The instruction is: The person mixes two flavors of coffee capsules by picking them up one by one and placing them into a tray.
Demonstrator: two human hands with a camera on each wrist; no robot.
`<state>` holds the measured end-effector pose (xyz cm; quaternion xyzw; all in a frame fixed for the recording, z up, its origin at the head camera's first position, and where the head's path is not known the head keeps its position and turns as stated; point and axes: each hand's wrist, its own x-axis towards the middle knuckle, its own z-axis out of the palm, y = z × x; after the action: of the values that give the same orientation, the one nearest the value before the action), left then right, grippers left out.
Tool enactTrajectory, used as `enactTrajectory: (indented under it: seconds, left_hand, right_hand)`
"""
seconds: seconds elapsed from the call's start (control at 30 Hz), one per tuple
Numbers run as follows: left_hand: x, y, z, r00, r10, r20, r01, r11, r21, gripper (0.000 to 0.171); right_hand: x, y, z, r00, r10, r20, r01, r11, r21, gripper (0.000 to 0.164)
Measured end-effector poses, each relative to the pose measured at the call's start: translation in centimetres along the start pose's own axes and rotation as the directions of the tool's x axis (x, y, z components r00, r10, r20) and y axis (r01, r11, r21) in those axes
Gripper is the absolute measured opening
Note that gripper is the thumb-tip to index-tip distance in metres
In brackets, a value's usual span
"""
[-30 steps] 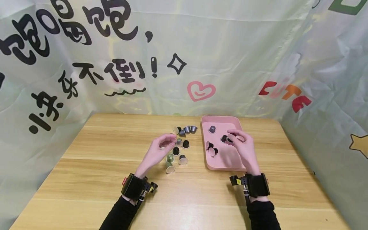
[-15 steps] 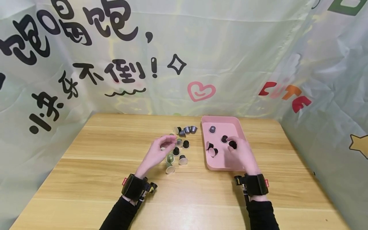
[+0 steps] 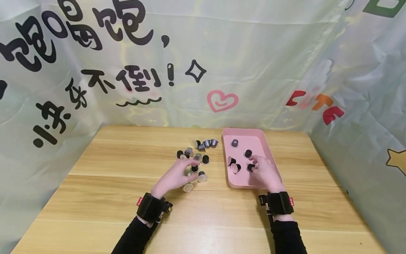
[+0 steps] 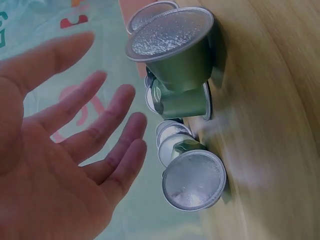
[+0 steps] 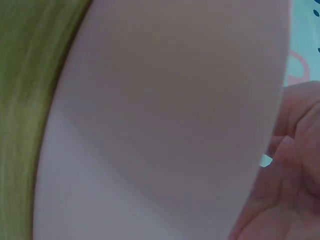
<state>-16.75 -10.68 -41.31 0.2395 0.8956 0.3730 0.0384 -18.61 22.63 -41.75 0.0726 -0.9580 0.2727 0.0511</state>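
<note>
My left hand (image 3: 173, 177) is over the coffee capsules left of the tray, fingers spread and nothing between them. Beside it lie a black capsule (image 3: 194, 169) and a pale-lidded capsule (image 3: 202, 176). In the left wrist view, green capsules (image 4: 181, 67) with silver lids stand and lie on the table, apart from the fingers. My right hand (image 3: 267, 173) is low inside the pink tray (image 3: 226, 174), thumb and fingertips pinching a black coffee capsule (image 3: 250, 167). In the right wrist view the tray's wall (image 5: 165, 100) hides the fingertips and the capsule.
Inside the tray also sit a grey capsule (image 3: 234, 143), another black one (image 3: 248, 153) and two tipped capsules (image 3: 235, 168) at the left wall. Several purple-grey capsules (image 3: 207, 143) lie behind the left group. A printed cloth (image 3: 253, 70) hangs behind the wooden table (image 3: 111, 183).
My right hand has lowered the black capsule toward the near part of the tray. My left hand has moved down and slightly right, uncovering capsules behind it.
</note>
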Motion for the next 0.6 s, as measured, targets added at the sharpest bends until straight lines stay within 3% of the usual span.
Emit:
enactTrajectory:
  seconds: [0.13, 0.37, 0.6]
  left_hand:
    - [-0.20, -0.07, 0.03, 0.999, -0.007, 0.047, 0.006, 1.000, 0.020, 0.045]
    - [-0.35, 0.03, 0.12, 0.994, -0.056, 0.096, 0.052, 0.998, 0.042, 0.050]
    - [-0.43, -0.10, 0.33, 0.993, -0.074, 0.089, 0.068, 0.995, 0.066, 0.053]
  right_hand:
    - [0.08, -0.04, -0.01, 0.999, 0.037, 0.037, -0.036, 0.999, -0.006, 0.039]
    - [0.00, -0.62, -0.39, 0.998, 0.015, -0.068, -0.016, 1.000, -0.023, 0.036]
    - [-0.06, -0.81, -0.36, 0.992, -0.016, -0.129, 0.013, 1.000, -0.024, 0.035]
